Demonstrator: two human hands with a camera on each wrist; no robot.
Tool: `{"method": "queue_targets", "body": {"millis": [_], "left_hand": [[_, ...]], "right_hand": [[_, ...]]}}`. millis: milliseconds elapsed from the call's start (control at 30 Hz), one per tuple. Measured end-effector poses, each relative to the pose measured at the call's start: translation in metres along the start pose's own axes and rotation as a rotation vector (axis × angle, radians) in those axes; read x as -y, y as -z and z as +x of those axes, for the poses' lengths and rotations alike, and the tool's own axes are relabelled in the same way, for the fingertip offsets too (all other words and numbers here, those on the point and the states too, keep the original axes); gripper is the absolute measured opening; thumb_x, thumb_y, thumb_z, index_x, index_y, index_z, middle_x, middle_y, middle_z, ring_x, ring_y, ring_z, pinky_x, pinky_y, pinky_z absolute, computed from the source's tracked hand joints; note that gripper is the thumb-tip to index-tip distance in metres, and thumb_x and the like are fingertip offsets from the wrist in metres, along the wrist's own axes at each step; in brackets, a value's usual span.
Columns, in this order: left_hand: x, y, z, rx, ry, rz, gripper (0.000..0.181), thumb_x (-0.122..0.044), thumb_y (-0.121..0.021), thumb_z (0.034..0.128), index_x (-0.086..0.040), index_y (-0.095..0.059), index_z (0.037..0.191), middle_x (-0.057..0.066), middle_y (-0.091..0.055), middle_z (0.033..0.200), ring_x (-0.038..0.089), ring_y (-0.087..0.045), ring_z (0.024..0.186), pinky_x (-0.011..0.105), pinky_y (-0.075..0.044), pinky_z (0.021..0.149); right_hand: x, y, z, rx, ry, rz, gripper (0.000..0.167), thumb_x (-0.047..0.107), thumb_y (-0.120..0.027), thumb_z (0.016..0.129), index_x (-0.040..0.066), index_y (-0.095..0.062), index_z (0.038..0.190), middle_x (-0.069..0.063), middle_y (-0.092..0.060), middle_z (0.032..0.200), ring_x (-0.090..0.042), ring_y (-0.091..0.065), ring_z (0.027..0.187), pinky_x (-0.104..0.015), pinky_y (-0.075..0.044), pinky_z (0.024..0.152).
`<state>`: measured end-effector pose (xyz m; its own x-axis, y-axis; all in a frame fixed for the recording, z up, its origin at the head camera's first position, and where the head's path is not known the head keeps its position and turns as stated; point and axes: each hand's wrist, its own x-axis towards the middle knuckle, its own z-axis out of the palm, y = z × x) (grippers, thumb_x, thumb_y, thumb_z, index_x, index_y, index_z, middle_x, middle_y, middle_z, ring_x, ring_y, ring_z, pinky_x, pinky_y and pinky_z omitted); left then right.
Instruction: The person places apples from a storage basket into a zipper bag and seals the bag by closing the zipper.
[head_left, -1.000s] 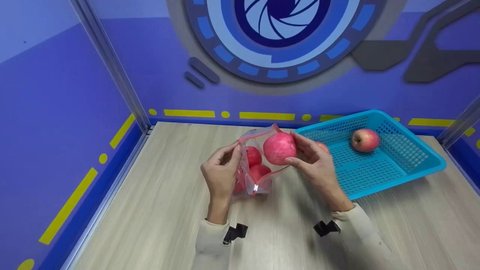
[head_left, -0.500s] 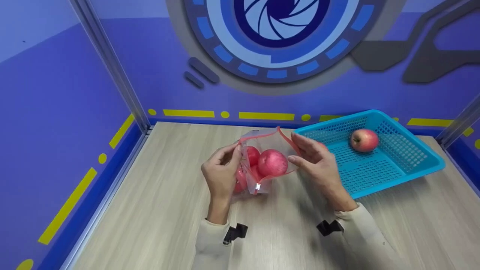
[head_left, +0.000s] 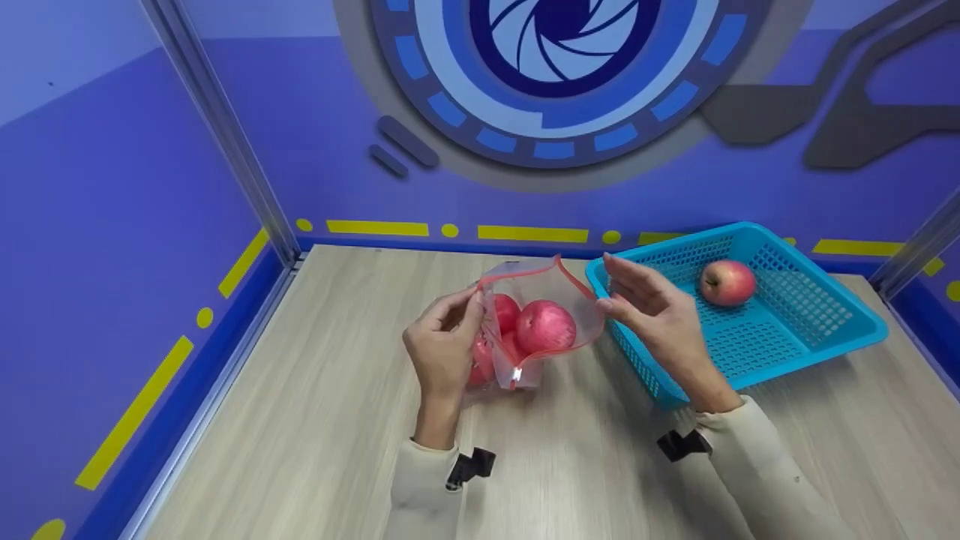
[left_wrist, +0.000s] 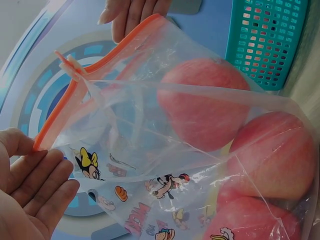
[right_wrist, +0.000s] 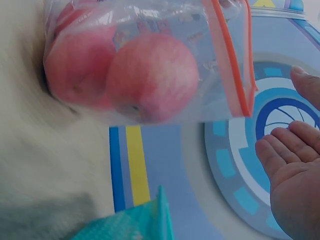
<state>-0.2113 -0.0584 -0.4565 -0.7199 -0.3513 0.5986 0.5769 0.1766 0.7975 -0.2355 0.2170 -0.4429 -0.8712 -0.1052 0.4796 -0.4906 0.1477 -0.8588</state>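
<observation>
My left hand (head_left: 439,341) pinches the rim of a clear zip bag (left_wrist: 117,135) between thumb and fingers. The bag has an orange-red zip edge, a slider and printed cartoon figures, and its mouth gapes. Several red apples lie inside, one apple (head_left: 546,328) uppermost beneath the opening. My right hand (head_left: 660,319) holds nothing, its fingers fairly straight and thumb apart, just right of the bag's mouth and over the near-left side of a blue basket (head_left: 817,356). In the right wrist view, a gap shows between that hand (right_wrist: 295,160) and the zip edge.
One apple (head_left: 727,283) sits in the blue basket toward its far side. My right hand hides part of the basket's left end. A light wood tabletop (head_left: 322,390) meets a blue printed wall (head_left: 510,202) behind and another at the left.
The apple in my right hand has dropped into the bag onto the others. My right hand has let go and moved right, toward the basket. My left hand keeps its place.
</observation>
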Motion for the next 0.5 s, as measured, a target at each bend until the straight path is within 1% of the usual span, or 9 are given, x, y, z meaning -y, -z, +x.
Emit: {"method": "queue_targets", "body": {"millis": [133,300,500], "left_hand": [[-0.001,0.0,0.001,-0.003,-0.003,0.003,0.015,-0.009,-0.083,0.0936,-0.002,-0.083,0.107,0.004,-0.081,0.101,0.019,-0.076,0.086,0.034,-0.064,0.081],[-0.001,-0.001,0.002,-0.008,-0.006,0.003,0.014,-0.007,-0.083,0.093,-0.002,-0.084,0.106,0.003,-0.081,0.099,0.019,-0.076,0.084,0.033,-0.064,0.079],[0.0,-0.002,0.001,-0.008,0.011,0.003,0.013,-0.007,-0.083,0.0929,-0.003,-0.084,0.105,0.002,-0.081,0.099,0.018,-0.076,0.084,0.033,-0.064,0.079]], "right_hand": [[0.005,0.011,0.007,-0.01,-0.004,-0.014,0.055,-0.003,-0.075,0.097,0.004,-0.059,0.149,-0.006,-0.061,0.15,-0.023,-0.057,0.139,-0.028,-0.047,0.11],[0.011,0.026,0.021,-0.029,0.01,0.004,0.052,-0.003,-0.074,0.097,0.004,-0.061,0.147,-0.01,-0.063,0.148,-0.023,-0.059,0.137,-0.028,-0.049,0.109],[0.007,0.045,0.038,-0.072,0.028,0.007,0.048,-0.001,-0.074,0.098,0.003,-0.063,0.145,-0.015,-0.065,0.145,-0.024,-0.062,0.132,-0.026,-0.053,0.104]]}}
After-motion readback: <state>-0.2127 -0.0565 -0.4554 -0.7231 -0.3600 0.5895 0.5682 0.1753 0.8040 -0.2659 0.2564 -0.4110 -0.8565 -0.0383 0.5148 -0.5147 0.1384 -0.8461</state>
